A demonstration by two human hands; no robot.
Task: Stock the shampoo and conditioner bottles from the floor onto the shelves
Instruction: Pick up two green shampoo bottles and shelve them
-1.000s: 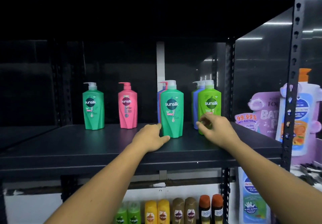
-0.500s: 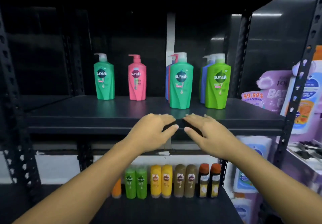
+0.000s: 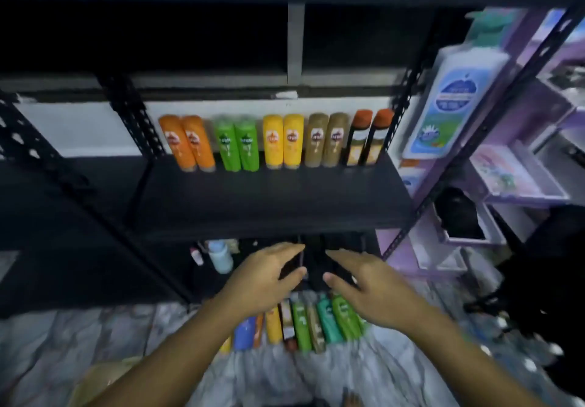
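Holds the left hand (image 3: 269,276) and the right hand (image 3: 370,286) out side by side, a little apart, below the front edge of the black shelf (image 3: 272,204). Grasps nothing with either one: fingers loose and stretched forward, palms down. Just under the hands, the floor bottles (image 3: 304,321) in a tight row on the marbled floor (image 3: 95,337): blue, orange, yellow, brown, green, teal. Labels there too blurred to read. At the back of the shelf, the shelf bottles (image 3: 283,142) upright in pairs: orange, green, yellow, brown, then two with orange-red caps. Logos visible but not legible. To the right, a big white bottle (image 3: 452,99) with a blue label, writing also unreadable.
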